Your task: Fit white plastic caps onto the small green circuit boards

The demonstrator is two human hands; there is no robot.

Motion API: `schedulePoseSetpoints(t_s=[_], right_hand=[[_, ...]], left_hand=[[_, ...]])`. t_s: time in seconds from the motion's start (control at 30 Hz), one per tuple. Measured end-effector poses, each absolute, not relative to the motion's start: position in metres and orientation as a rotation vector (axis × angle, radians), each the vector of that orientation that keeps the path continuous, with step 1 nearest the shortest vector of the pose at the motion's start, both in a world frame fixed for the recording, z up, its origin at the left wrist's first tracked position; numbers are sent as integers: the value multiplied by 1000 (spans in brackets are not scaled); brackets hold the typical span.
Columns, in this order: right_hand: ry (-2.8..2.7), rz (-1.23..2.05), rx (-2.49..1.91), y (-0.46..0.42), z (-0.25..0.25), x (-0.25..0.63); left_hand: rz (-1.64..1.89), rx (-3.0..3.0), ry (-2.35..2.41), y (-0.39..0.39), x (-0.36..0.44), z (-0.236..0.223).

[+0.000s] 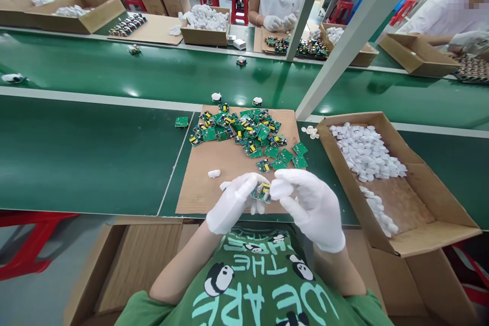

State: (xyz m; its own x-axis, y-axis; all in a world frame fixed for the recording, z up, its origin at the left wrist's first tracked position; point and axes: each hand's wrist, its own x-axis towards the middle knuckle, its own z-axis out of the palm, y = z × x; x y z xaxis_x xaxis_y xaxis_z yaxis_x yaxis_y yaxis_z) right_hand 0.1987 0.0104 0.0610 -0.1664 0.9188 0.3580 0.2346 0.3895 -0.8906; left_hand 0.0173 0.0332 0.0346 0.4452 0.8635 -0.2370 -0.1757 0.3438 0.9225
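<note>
In a white glove, my left hand (237,200) pinches a small green circuit board (262,192) with yellow and dark components on its face. Close beside the board, my gloved right hand (315,205) grips a rounded white plastic cap (281,189) between thumb and fingers. The cap's near edge is at the board's right side; whether they touch I cannot tell. Beyond both hands, a heap of circuit boards (248,130) covers the far part of a cardboard sheet (191,183). A loose white plastic piece (214,173) lies left of my hands, with another partly hidden by the left glove.
An open cardboard box (424,198) of white caps (369,153) stands at the right. A slanting metal post (344,41) rises behind the sheet. Past it runs a green conveyor belt (171,69) bearing scattered assembled pieces. Across it, a person's gloved hands (280,22) work near more boards.
</note>
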Motion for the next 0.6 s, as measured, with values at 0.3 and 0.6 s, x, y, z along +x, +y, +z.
schedulePoseSetpoints(t_s=[0.3, 0.6], right_hand=[[-2124, 584, -876, 23, 76, 198], [-2124, 322, -824, 20, 62, 189]], left_hand=[[749, 880, 994, 31, 20, 42], [631, 821, 977, 29, 26, 54]])
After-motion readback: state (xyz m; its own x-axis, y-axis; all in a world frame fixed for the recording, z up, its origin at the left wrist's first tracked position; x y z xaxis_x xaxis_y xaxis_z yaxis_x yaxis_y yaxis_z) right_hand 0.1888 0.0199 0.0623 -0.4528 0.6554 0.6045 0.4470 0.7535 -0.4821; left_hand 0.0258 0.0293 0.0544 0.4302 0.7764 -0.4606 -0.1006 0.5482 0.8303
